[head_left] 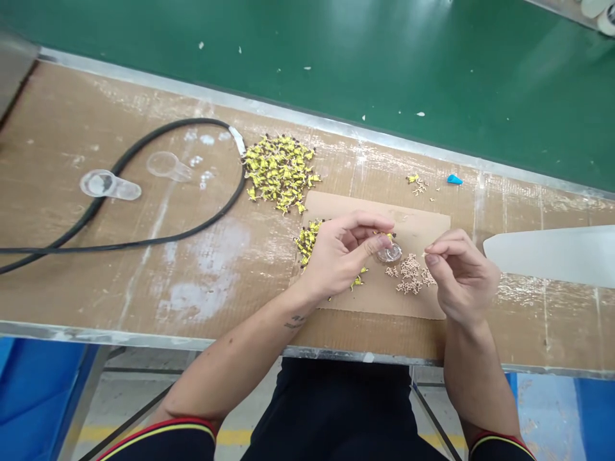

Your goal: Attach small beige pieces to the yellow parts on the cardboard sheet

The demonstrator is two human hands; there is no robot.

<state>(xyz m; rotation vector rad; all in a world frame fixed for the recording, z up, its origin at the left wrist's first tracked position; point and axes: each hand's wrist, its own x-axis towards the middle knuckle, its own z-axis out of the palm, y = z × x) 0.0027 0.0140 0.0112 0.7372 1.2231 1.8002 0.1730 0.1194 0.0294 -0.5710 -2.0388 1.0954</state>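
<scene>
My left hand (341, 256) is closed in a pinch on a small yellow figure (391, 235), held over a little clear dish (390, 253). To its right, my right hand (464, 278) pinches a tiny pale piece (425, 255), mostly covered by the fingertips. Below and between the hands, small pinkish pieces (410, 276) lie heaped on a cardboard sheet (331, 203). A cluster of yellow figures (305, 244) sits partly behind my left hand, and a few loose yellow figures (358, 280) lie below it.
A larger pile of yellow figures (278, 171) is at the back. Two clear plastic scoops, one nearer (110, 184), lie by a looped black cable (177, 238). A blue cone-shaped cap (454, 180) lies beyond the cardboard. A white sheet (552, 255) is on the right.
</scene>
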